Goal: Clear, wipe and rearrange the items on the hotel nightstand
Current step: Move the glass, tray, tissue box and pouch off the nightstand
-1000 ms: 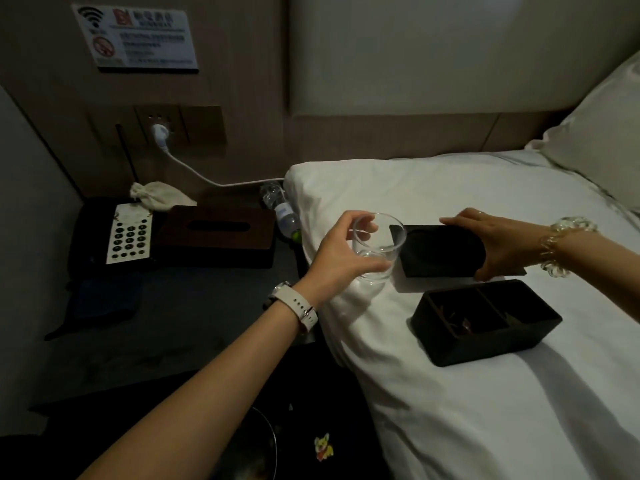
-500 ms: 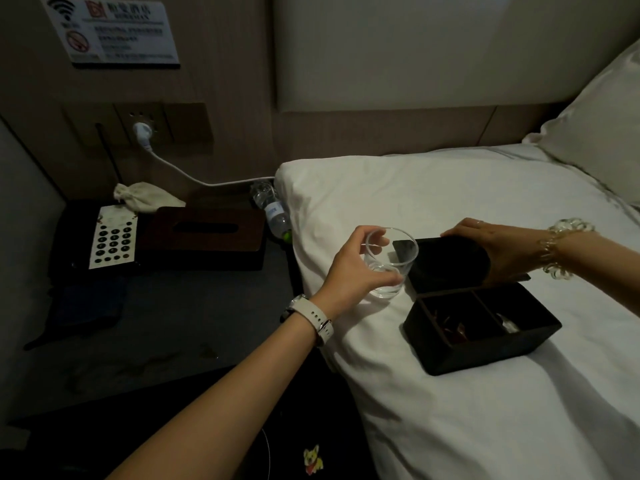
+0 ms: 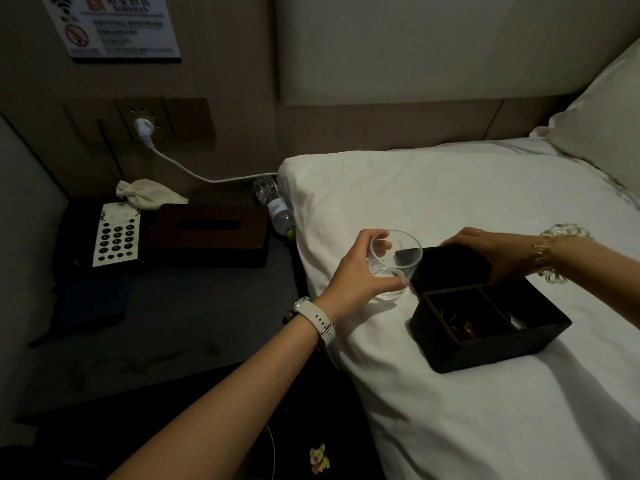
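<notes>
Two hands over white bed (image 3: 485,202), left hand (image 3: 356,275) gripping glass (image 3: 394,261), right hand (image 3: 491,254) clasping black tray (image 3: 450,268)

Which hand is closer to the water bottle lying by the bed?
The left hand, holding the glass on the bed, just right of the water bottle. The right hand is farther right, on the black tray.
</notes>
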`<state>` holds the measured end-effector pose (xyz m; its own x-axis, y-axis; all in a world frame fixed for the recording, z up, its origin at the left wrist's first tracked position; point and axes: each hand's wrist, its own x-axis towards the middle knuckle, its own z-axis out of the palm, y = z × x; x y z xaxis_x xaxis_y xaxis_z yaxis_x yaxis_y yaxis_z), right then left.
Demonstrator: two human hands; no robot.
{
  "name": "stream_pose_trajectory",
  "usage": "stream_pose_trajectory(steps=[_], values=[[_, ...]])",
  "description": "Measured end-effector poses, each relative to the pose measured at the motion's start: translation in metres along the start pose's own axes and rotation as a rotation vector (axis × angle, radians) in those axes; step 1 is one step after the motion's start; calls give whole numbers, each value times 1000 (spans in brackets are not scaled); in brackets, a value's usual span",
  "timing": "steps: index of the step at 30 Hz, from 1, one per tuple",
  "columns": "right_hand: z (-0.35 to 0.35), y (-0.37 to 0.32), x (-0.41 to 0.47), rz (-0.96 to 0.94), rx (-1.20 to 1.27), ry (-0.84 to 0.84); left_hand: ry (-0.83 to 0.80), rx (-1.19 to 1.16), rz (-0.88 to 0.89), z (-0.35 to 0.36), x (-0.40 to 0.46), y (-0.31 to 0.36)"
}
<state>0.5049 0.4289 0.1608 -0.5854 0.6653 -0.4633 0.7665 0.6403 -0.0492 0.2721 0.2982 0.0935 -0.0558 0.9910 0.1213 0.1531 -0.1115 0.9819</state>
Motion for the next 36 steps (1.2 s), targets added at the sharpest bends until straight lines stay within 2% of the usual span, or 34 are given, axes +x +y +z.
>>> stream_pose_trajectory(steps=[5,9,14,19,24,30,36], values=[[-17,-14,-1,100,-4,-64,-74,-25,-69,-10,0,3],[-54,-52,0,57,75,108,-61,-54,-61,-37,-1,6],[-96,-127,19,-86,218,338,67,-63,-47,-94,0,2],[-102,-209,73,-201,456,435,181,38,-53,-166,-9,-18],[-55,-262,160,-101,483,321,264,328,-137,-228,-28,-50],[6,-259,229,159,350,202,232,728,-145,-273,-38,-77],[12,-265,253,214,251,110,179,874,-112,-281,-34,-87]])
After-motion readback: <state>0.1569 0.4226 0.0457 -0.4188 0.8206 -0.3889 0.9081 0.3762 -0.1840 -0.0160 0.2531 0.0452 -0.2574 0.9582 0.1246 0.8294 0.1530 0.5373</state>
